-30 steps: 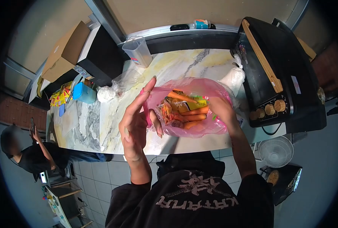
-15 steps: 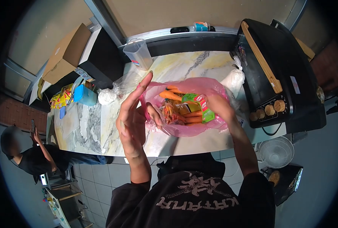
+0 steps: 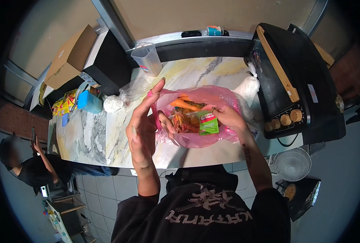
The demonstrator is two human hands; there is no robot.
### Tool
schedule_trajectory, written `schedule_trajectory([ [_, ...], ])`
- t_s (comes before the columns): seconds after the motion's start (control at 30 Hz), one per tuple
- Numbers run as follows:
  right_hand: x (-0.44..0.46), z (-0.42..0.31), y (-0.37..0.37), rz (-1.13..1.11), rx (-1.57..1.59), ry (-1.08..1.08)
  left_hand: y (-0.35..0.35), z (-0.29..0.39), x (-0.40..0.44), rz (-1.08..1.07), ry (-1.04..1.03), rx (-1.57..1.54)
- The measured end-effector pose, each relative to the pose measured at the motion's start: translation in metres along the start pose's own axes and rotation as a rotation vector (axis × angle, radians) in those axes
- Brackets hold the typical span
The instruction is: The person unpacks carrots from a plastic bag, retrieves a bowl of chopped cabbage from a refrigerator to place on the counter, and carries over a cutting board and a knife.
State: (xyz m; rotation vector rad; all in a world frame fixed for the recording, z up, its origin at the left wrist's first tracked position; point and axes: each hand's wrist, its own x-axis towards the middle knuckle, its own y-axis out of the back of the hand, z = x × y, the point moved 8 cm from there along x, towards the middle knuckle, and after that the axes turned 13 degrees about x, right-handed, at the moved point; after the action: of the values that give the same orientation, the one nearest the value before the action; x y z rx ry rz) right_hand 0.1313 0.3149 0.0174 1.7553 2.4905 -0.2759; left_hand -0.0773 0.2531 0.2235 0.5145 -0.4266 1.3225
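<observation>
A pink plastic bag (image 3: 188, 141) lies open-mouthed on the marble table, with several carrots (image 3: 185, 105) and a clear-wrapped bundle of reddish items (image 3: 182, 122) inside. My left hand (image 3: 142, 125) holds the bag's left rim between thumb and palm, its other fingers raised. On the right, my right hand (image 3: 225, 117) pinches the top corner of a green and red sachet (image 3: 209, 124) over the bag's opening. The sachet hides part of the contents behind it.
A black oven (image 3: 293, 81) stands at the right, beside a bag of white powder (image 3: 248, 88). A clear pitcher (image 3: 147, 60), blue-lidded tub (image 3: 90, 102), yellow packets (image 3: 64, 104) and cardboard box (image 3: 72, 56) are to the left. A person (image 3: 38, 168) sits at far left, phone raised.
My right hand was deep in the bag and has come up with the green sachet, which now faces the camera. My left hand keeps its hold on the rim.
</observation>
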Motion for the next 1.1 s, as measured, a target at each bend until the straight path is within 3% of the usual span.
schedule_trajectory([
  [0.13,-0.005,-0.001,-0.005,-0.082,0.039,0.063,0.001,-0.001,0.000,0.032,0.033,-0.034],
  [0.23,-0.013,0.002,-0.018,-0.278,0.002,0.032,0.001,-0.002,0.001,0.055,0.064,-0.075],
  [0.3,-0.013,0.000,-0.027,-0.312,-0.312,0.208,-0.001,-0.002,0.001,0.051,0.064,-0.080],
  [0.37,-0.010,0.008,-0.037,-0.334,-0.376,0.288,-0.004,-0.002,0.000,0.038,0.066,-0.090],
  [0.43,-0.001,0.013,-0.046,-0.294,-0.379,0.176,-0.005,-0.003,-0.002,0.031,0.056,-0.096],
  [0.47,-0.003,0.029,-0.034,-0.193,-0.399,-0.088,-0.006,-0.002,-0.002,0.028,0.043,-0.100],
  [0.5,0.000,0.041,-0.036,-0.190,-0.400,-0.086,-0.006,-0.001,-0.002,0.026,0.040,-0.101],
  [0.57,0.013,0.047,-0.018,0.162,-0.485,0.205,-0.005,0.000,-0.004,0.028,0.047,-0.089],
  [0.6,0.015,0.049,-0.021,0.161,-0.485,0.206,-0.005,-0.001,-0.004,0.028,0.047,-0.087],
  [0.67,0.020,0.073,-0.014,0.221,0.209,-0.015,-0.007,0.003,-0.004,0.004,-0.023,-0.013],
  [0.8,0.021,0.078,-0.021,0.149,0.323,-0.119,-0.006,0.004,-0.005,-0.018,-0.017,-0.017],
  [0.87,0.016,0.053,-0.033,-0.007,-0.138,0.110,-0.005,0.003,-0.005,0.001,-0.016,-0.025],
  [0.9,0.013,0.049,-0.036,-0.005,-0.136,0.110,-0.007,0.004,-0.005,-0.001,-0.016,-0.026],
  [0.97,0.009,0.038,-0.043,0.045,-0.545,0.152,-0.006,0.001,-0.004,0.030,0.060,-0.094],
  [1.0,0.010,0.032,-0.043,0.147,-0.536,0.289,-0.007,0.001,-0.005,0.027,0.059,-0.096],
  [1.1,0.009,0.032,-0.032,0.208,-0.565,0.232,-0.002,0.001,-0.005,0.036,0.044,-0.107],
])
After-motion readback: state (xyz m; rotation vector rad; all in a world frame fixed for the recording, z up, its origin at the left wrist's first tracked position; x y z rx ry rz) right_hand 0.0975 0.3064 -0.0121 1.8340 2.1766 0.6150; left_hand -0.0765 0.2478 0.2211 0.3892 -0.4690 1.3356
